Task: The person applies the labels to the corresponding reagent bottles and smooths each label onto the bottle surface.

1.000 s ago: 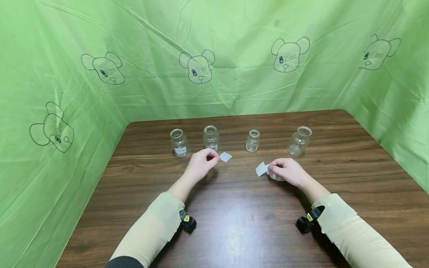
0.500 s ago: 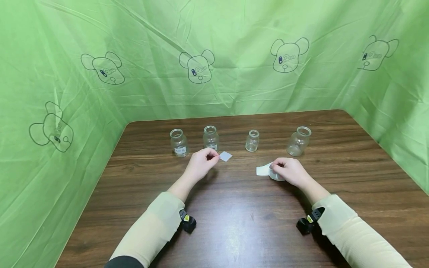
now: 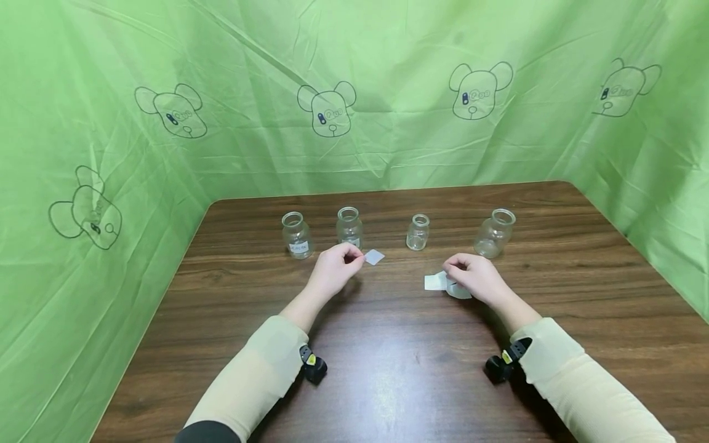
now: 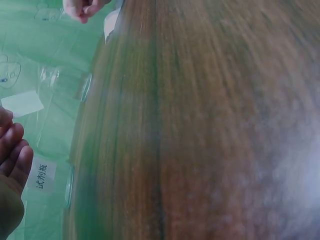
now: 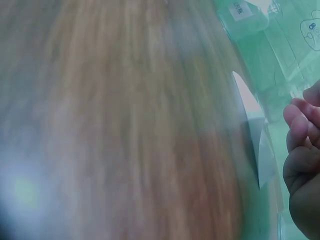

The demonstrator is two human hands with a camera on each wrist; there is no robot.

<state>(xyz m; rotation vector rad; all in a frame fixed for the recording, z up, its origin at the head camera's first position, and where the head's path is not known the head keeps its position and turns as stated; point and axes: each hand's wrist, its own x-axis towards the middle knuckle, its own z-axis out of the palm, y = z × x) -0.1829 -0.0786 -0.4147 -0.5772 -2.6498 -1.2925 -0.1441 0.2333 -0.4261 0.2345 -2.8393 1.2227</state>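
Note:
My left hand (image 3: 334, 269) pinches a small white label (image 3: 374, 257) by one corner, above the table in front of a glass bottle (image 3: 349, 229). That bottle carries a white label with printed characters (image 4: 42, 175), seen in the left wrist view. My right hand (image 3: 475, 277) hovers with curled fingers and fingertips together, and nothing shows between them. Beneath it lies a bent strip of white labels (image 3: 458, 291), partly hidden by the hand in the head view. In the right wrist view the strip (image 5: 255, 117) stands apart from the fingertips.
A labelled glass bottle (image 3: 297, 237) stands at the left of the row. A smaller clear bottle (image 3: 418, 234) and a larger one (image 3: 495, 235) stand to the right. Green cloth (image 3: 388, 141) hangs behind and beside the brown wooden table (image 3: 376, 351).
My right hand has let go of the label strip and lifted slightly; the strip's left end has dropped flat. My left hand with its label has hardly moved.

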